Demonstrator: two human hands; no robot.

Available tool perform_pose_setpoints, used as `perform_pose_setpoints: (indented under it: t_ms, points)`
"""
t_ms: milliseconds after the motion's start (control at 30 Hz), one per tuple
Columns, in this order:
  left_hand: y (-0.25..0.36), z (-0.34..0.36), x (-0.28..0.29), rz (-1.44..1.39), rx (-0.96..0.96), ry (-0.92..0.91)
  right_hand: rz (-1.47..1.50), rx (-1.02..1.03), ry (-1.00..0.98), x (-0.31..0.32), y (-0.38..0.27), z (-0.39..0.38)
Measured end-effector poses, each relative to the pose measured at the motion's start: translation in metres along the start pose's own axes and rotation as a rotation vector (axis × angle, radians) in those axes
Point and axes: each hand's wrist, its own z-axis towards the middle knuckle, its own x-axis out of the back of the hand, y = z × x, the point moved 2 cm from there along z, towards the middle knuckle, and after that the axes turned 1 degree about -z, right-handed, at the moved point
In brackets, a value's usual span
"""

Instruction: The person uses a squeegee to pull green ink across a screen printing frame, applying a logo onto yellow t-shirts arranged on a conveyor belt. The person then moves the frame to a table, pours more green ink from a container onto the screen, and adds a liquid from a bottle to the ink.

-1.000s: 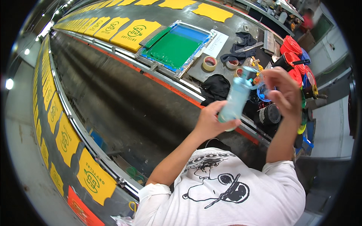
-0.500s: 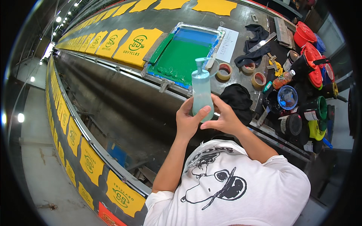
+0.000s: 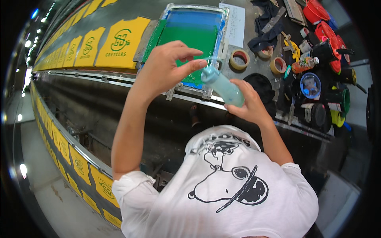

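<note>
My right hand (image 3: pixel 251 102) grips a translucent pale blue-green squeeze bottle (image 3: pixel 227 89) near its base, with the bottle tilted so its top leans up and left. Raised beside that top is my left hand (image 3: pixel 168 65), its thumb and index finger apart and nothing visible between them. The thumb tip is close to the bottle's neck and a thin strap loop, and it may hide the spout. Behind both hands lies a screen-printing frame (image 3: pixel 225 23) with green ink (image 3: pixel 190 43) spread over its mesh. A green-covered squeegee (image 3: pixel 158 33) lies along its left side.
Yellow printed shirt pieces (image 3: pixel 123 39) line the long table to the left. Right of the frame are a written sheet (image 3: pixel 234 23), tape rolls (image 3: pixel 239 59), a black cloth (image 3: pixel 260 85), an orange-labelled bottle (image 3: pixel 304 64), and several ink tubs and a red bucket (image 3: pixel 316 12).
My left hand has come off the bottle and risen to its top. The bottle, upright in both hands before, now tilts in my right hand alone. The whole view has shifted.
</note>
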Motion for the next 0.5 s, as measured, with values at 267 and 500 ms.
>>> perform_pose_setpoints:
  t_ms: [267,500]
  points:
    - [-0.094,0.028,0.012,-0.167,-0.247,-0.207,-0.049,-0.248,0.037,-0.045,-0.024,0.028]
    - [-0.132,0.047,0.018,-0.106,-0.423,-0.329,-0.111,-0.251,-0.069,-0.035,-0.034,0.053]
